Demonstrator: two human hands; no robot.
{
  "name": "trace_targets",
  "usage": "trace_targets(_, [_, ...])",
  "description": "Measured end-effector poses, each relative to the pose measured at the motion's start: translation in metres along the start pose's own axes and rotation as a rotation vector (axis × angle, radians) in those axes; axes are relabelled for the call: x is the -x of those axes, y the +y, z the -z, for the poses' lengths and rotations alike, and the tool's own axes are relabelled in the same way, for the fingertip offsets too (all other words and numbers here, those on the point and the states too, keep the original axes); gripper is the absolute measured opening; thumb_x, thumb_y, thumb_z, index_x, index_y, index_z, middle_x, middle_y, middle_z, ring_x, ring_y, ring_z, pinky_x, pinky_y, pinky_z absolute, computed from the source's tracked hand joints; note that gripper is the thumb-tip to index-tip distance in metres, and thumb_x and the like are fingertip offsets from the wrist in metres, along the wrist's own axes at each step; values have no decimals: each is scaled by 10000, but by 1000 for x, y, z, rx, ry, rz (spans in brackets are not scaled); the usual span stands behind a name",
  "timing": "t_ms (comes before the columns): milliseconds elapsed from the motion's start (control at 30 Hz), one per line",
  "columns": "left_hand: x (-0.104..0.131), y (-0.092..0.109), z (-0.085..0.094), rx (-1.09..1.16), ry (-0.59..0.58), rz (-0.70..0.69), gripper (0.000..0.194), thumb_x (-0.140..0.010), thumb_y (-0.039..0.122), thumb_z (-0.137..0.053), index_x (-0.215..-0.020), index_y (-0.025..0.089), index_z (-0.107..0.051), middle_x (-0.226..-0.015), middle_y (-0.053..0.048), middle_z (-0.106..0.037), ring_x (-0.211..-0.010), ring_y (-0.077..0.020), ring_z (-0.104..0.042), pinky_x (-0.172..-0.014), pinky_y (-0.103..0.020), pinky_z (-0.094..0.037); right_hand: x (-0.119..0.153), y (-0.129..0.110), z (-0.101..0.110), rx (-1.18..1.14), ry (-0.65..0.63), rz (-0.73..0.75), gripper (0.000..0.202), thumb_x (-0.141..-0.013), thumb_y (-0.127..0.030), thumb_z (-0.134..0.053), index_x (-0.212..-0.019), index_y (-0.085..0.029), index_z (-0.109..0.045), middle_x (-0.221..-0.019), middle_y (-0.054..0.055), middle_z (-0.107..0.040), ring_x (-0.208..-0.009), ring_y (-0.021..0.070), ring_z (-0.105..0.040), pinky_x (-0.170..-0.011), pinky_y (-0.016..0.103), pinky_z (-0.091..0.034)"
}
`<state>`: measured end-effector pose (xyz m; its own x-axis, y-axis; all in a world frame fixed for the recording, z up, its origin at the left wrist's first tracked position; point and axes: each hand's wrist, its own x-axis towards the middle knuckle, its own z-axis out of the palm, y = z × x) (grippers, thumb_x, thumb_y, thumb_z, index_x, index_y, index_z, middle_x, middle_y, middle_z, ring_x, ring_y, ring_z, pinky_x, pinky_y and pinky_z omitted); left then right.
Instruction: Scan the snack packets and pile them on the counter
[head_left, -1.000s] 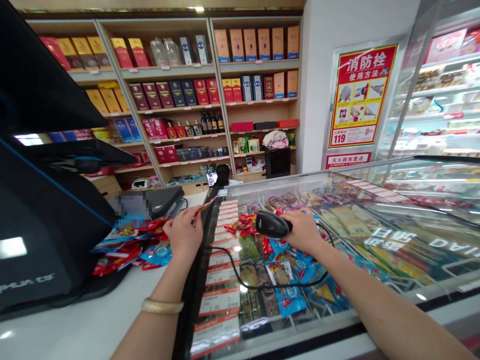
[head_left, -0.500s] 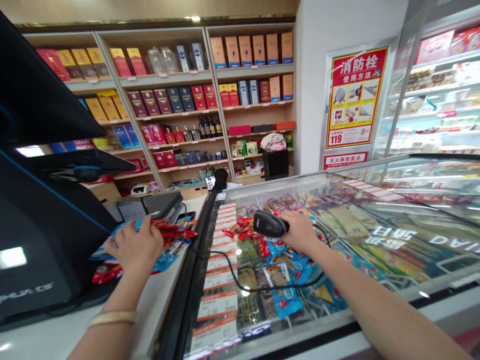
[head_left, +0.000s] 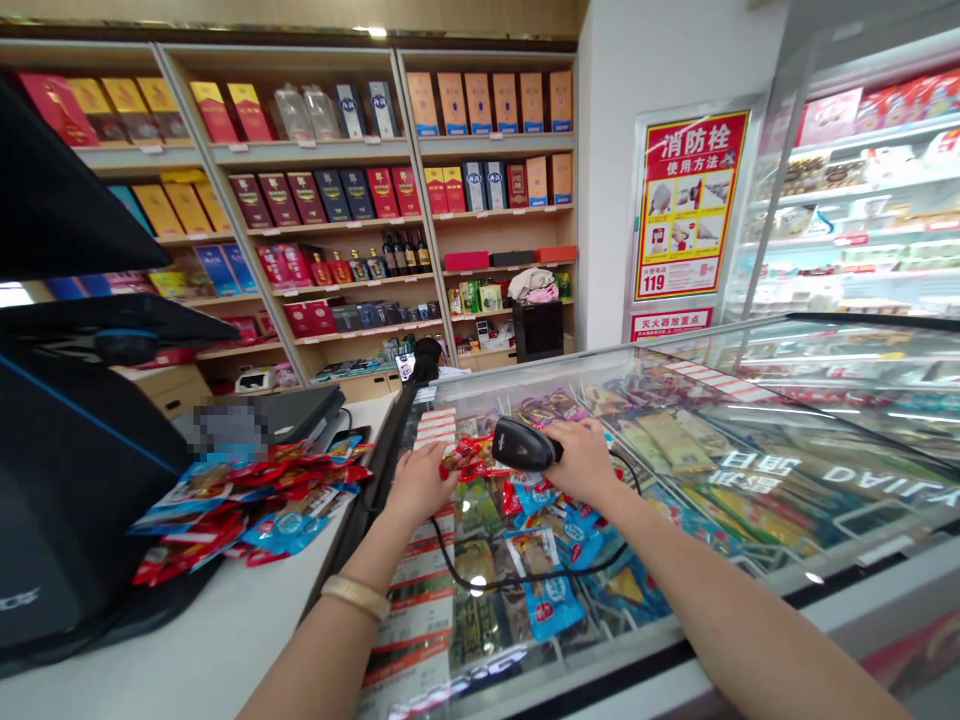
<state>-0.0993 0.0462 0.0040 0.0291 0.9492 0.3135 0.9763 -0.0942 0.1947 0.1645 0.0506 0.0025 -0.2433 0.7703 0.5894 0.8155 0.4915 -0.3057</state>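
Observation:
In my right hand (head_left: 583, 462) is a black barcode scanner (head_left: 525, 444), its head pointing left over the glass freezer top. Its cable loops down across the glass. My left hand (head_left: 420, 485), with a pale bracelet at the wrist, has its curled fingers at the left end of a small red snack packet (head_left: 471, 458) and appears to pinch it. Blue snack packets (head_left: 551, 590) lie on the glass below the scanner. To the left, a pile of red and blue snack packets (head_left: 259, 500) rests on the white counter (head_left: 247, 630).
A black checkout terminal (head_left: 67, 480) stands at the left. The glass-topped freezer (head_left: 720, 540) stretches right, with packaged goods under the glass. A person's dark hair (head_left: 427, 358) shows beyond its far end. Shelves of boxes (head_left: 330, 200) line the back wall.
My left hand has left the packet pile on the counter and moved right to the red packets on the glass. My right hand still holds the scanner. The view has shifted slightly right.

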Motion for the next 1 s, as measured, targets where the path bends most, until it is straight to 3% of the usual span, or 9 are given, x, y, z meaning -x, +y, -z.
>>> trace_targets(100, [2, -3, -8, 19, -54, 28, 336, -812, 269, -602, -1134, 227, -686, -1155, -142, -729, -1066, -284, -665, -950, -368, -438, 0, 0, -1, -14, 9, 1, 196, -740, -302, -663, -919, -258, -731, -923, 48, -750, -913, 227, -635, -865, 369, -281])
trace_targets(267, [5, -11, -2, 39, 3, 136, 231, -836, 270, -528, -952, 224, -723, -899, -119, -755, -852, -267, -697, -788, -339, -468, 0, -2, 1, -16, -3, -9, 217, -703, -245, -649, -904, -263, -730, -936, 41, -753, -916, 226, -639, -862, 368, -282])
trace_targets(333, [5, -15, 2, 245, 64, 253, 206, -835, 277, -534, -857, 204, -726, -757, -98, -722, -763, -246, -678, -709, -315, -462, 0, -3, 2, -10, -3, -9, 223, -697, -235, -647, -902, -262, -729, -936, 37, -754, -921, 222, -638, -860, 363, -282])
trace_targets(433, [5, -19, 7, 751, 153, 466, 194, -814, 314, -590, -761, 166, -705, -612, -48, -639, -622, -192, -612, -584, -271, -437, 1, -3, 2, -9, 5, -8, 196, -715, -255, -652, -894, -255, -730, -914, 42, -751, -913, 220, -632, -853, 357, -285])
trace_targets(567, [5, -19, 11, 1157, 190, 580, 218, -834, 340, -619, -800, 129, -668, -594, -4, -599, -473, -101, -505, -469, -211, -405, 2, -4, 0, -53, 29, 24, 181, -733, -282, -667, -901, -257, -732, -931, 43, -753, -897, 220, -633, -872, 370, -274])
trace_targets(667, [5, -15, 16, 1480, 212, 662, 119, -826, 213, -655, -747, 127, -633, -618, -10, -612, -467, -69, -511, -473, -184, -451, 3, -6, 0, -79, 35, 62, 191, -726, -299, -692, -906, -247, -731, -948, 52, -755, -899, 222, -634, -885, 376, -269])
trace_targets(800, [4, -7, 24, 1681, 171, 719, 140, -877, 72, -554, -782, 125, -642, -736, -55, -689, -615, -88, -648, -609, -184, -563, 5, -11, 3, -100, 35, 116, 211, -710, -302, -707, -911, -242, -726, -918, 40, -755, -877, 212, -634, -866, 363, -267])
trace_targets(1000, [6, -4, 31, 1943, 63, 739, 170, -900, 49, -525, -852, 136, -664, -864, -68, -734, -776, -119, -715, -702, -211, -597, 7, -14, 2, -136, 45, 184, 186, -731, -306, -684, -901, -239, -722, -888, 29, -750, -823, 190, -631, -838, 349, -261])
